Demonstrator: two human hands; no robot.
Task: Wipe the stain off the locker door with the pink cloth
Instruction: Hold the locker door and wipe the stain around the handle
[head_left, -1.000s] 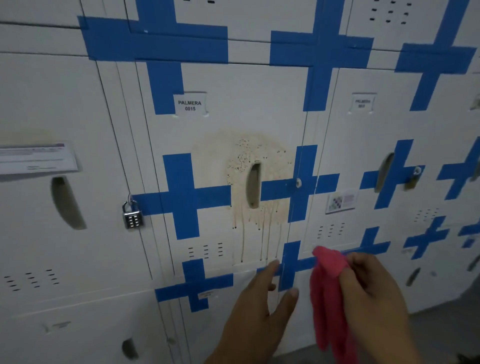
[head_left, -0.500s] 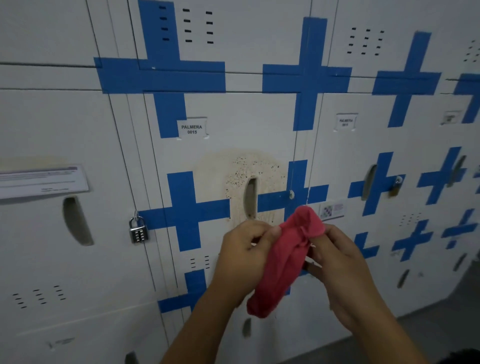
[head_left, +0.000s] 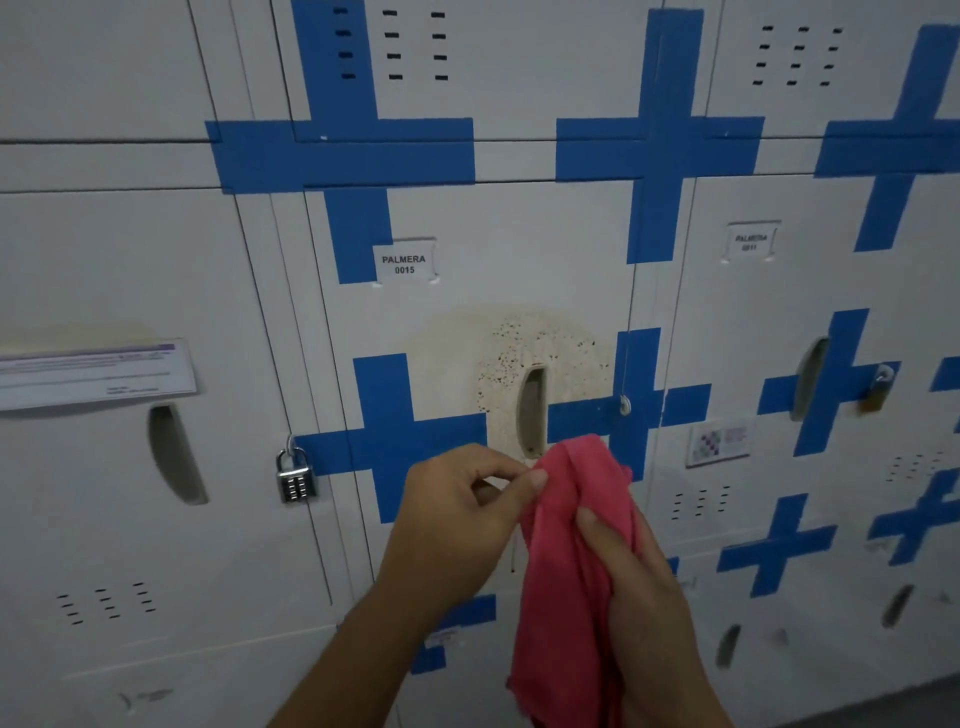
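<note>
Head view, read from nine o'clock across to three: at the far left a white locker carries a paper notice (head_left: 96, 371) above a dark recessed handle slot. Just right of it, near eight o'clock from the frame's middle, a silver combination padlock (head_left: 295, 477) hangs at the seam between two doors. Next comes the locker door (head_left: 519, 249) with the label (head_left: 404, 264) reading PALMERA 0015 at about eleven o'clock from centre; blue tape crosses (head_left: 387, 431) lie over its corners and seams. A brownish, speckled stain (head_left: 519, 343) spreads round the door's handle slot (head_left: 532, 410) at the middle of the frame, with a thin drip line running down towards six o'clock.

Below the stain, the left hand (head_left: 457, 525) has its fingers curled, thumb and forefinger pinching the edge of the pink cloth (head_left: 566, 571). The cloth is bunched and hangs lengthwise in front of the door, its top just under the handle slot, its lower end reaching towards six o'clock. Whether it touches the door cannot be told. The right hand (head_left: 639, 587), at five o'clock, grips the cloth's right side, thumb laid across the front and fingers wrapped behind.

Farther right, at three o'clock, a neighbouring locker bears a small patterned sticker (head_left: 719, 441) and a brass padlock (head_left: 875, 395).
</note>
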